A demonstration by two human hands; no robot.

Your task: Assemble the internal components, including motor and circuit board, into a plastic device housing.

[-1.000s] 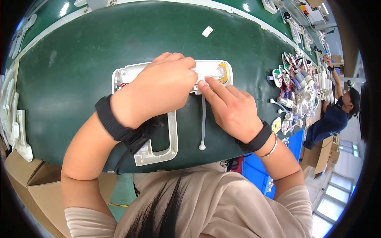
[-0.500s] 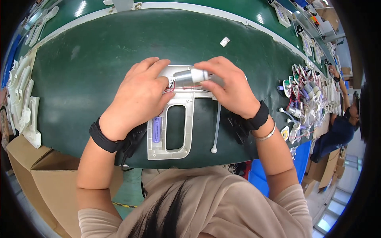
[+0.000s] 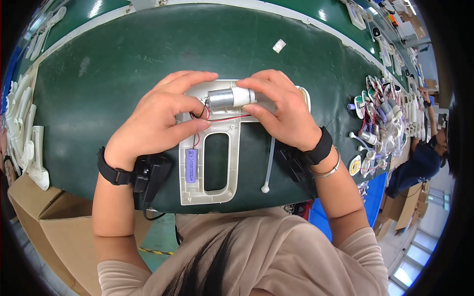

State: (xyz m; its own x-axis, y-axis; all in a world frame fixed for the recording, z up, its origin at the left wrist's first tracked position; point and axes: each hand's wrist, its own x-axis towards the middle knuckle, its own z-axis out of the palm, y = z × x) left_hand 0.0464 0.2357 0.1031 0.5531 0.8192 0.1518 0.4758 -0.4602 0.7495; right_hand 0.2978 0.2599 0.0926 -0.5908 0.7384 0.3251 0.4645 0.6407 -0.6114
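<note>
A white plastic housing half (image 3: pixel 233 163) with a looped handle lies open on the bench in front of me. A silver cylindrical motor (image 3: pixel 220 98) with a white end cap rests along its upper part. My right hand (image 3: pixel 284 108) grips the white cap between thumb and fingers. At the motor's other end, my left hand (image 3: pixel 165 111) has index finger and thumb around thin red and black wires (image 3: pixel 217 120), its other fingers stretched over the housing's top edge. A purple cylindrical battery (image 3: pixel 191 165) sits in the handle's left side, with wires leading up from it.
A thin translucent tube (image 3: pixel 269 167) with a rounded end lies right of the handle. Wired motor and battery assemblies (image 3: pixel 377 116) are heaped at right; white housing parts (image 3: pixel 22 118) are stacked at left. A cardboard box (image 3: pixel 69 222) stands below left. Another person (image 3: pixel 419 158) is at far right.
The motor now lies more level and lower in the housing. My left hand has shifted left and opened somewhat, baring more of the red wire. The view has moved slightly.
</note>
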